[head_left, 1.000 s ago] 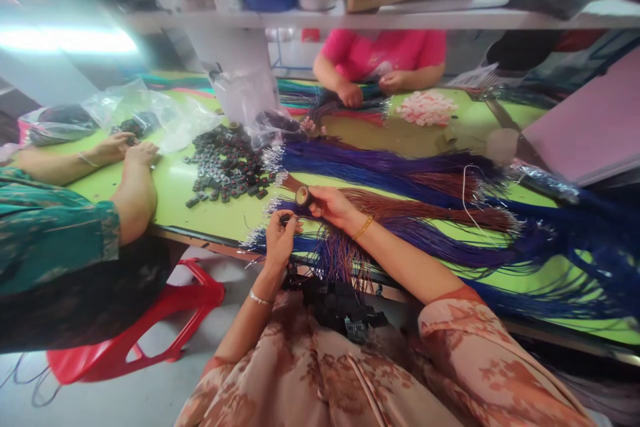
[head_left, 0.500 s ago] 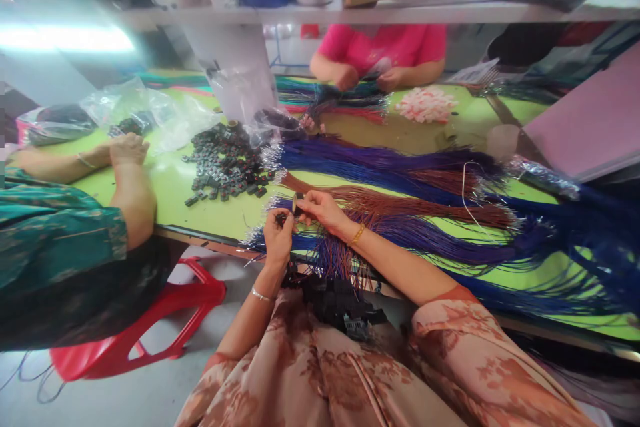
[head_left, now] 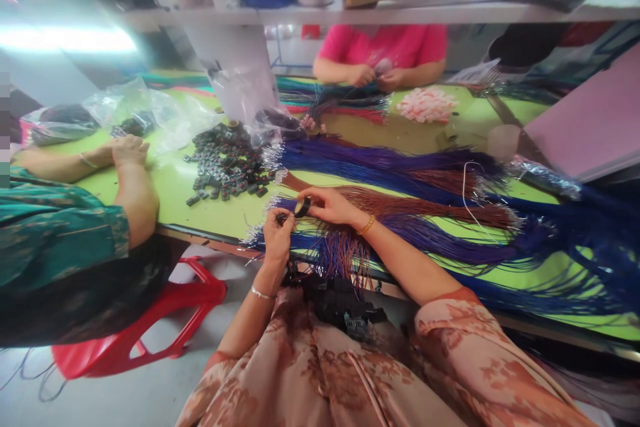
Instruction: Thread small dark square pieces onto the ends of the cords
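Note:
My right hand (head_left: 330, 205) is closed on a small roll of black tape (head_left: 303, 207), held by its edge at the table's front side. Right beside it, my left hand (head_left: 277, 230) pinches a small black connector (head_left: 281, 218); its wires are mostly hidden by the fingers. The roll is close to the left fingertips; whether a strip joins the two I cannot tell. Purple and brown wires (head_left: 340, 253) hang over the table edge below my hands. Several black connectors (head_left: 345, 307) lie bunched on my lap.
A heap of black connectors (head_left: 227, 160) lies left of long blue wire bundles (head_left: 360, 170) and brown wires (head_left: 420, 203). A co-worker's arms (head_left: 133, 173) rest at the left. Another person in pink (head_left: 383, 53) works opposite, near pale pink pieces (head_left: 427, 105). A red stool (head_left: 200, 307) stands lower left.
My right hand has shifted slightly right, and the tape roll has turned so its ring shows more. My left hand stays nearly in place. The hands of the person opposite have come closer together.

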The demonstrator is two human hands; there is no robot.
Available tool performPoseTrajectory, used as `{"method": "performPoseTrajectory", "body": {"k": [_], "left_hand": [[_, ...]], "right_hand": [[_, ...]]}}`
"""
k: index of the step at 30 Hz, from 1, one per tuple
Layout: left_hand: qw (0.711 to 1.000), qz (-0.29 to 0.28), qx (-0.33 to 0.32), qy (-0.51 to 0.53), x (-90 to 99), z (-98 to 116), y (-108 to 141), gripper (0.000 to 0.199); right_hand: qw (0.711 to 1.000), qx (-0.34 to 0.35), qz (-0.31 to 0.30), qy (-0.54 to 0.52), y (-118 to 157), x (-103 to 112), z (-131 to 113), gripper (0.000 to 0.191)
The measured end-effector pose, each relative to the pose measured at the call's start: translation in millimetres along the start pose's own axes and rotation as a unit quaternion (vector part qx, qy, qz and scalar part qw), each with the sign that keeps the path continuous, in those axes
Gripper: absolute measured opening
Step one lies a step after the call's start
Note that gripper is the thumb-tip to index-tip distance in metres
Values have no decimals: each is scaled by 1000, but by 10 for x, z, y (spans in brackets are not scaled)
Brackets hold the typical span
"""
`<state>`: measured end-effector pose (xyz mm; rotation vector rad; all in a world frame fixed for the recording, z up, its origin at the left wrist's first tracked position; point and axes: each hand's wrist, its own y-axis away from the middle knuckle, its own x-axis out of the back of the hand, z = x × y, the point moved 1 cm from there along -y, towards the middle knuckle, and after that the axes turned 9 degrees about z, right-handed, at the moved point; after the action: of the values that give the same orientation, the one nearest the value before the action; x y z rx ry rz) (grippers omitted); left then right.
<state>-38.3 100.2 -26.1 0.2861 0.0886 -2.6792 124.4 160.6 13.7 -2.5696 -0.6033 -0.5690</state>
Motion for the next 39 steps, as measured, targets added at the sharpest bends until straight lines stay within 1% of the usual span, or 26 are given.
{"method": "performPoseTrajectory", "body": {"k": [2,5,7,8,10,12,14,16,17,19,21,22,24,26,29,31,35,37,39], "left_hand": [[1000,1,9,5,1,6,-1,22],[999,-1,37,20,15,16,4,25],[998,-5,55,34,32,20,10,27],[997,-7,60,37,40,19,13,28],[998,-13,60,32,53,10,16,29],[999,-19,48,18,59,-9,15,28],[999,-20,32,1,59,-32,12,26],[1000,-17,19,-11,59,-51,11,24],[1000,-15,14,-16,60,-55,13,24],[1000,-17,1,-26,64,-49,22,23],[999,-23,-17,-44,67,-22,41,22],[998,-27,-25,-57,68,-2,53,22],[996,-31,-39,-81,67,43,80,22],[992,-30,-59,-104,63,88,106,22],[982,-30,-111,-152,57,140,130,20],[965,-33,-166,-199,57,165,133,19],[911,-44,-282,-297,65,192,126,16],[892,-51,-312,-323,69,189,122,15],[880,-57,-325,-341,69,178,120,15]], "right_hand": [[993,14,14,117,3,-10,18,31],[960,18,2,279,-6,-2,83,32],[942,1,10,335,-13,42,144,32],[940,-9,26,341,-15,73,171,31],[948,-24,73,309,-18,138,202,28],[963,-31,113,242,-23,187,196,25],[977,-22,125,170,-33,206,153,29],[988,-14,116,99,-42,194,94,34],[993,-25,103,58,-43,178,66,36],[994,-85,64,-38,-36,129,23,40],[978,-159,38,-125,-21,73,-4,44],[970,-185,36,-155,-13,48,-14,45],[959,-216,42,-181,-1,11,-31,44],[954,-235,44,-183,7,-11,-42,42],[948,-251,35,-191,17,-27,-54,40],[946,-255,22,-199,25,-36,-57,38],[940,-267,7,-211,39,-46,-51,37],[938,-270,5,-215,42,-45,-47,37],[937,-275,-1,-216,43,-43,-46,37]]}}
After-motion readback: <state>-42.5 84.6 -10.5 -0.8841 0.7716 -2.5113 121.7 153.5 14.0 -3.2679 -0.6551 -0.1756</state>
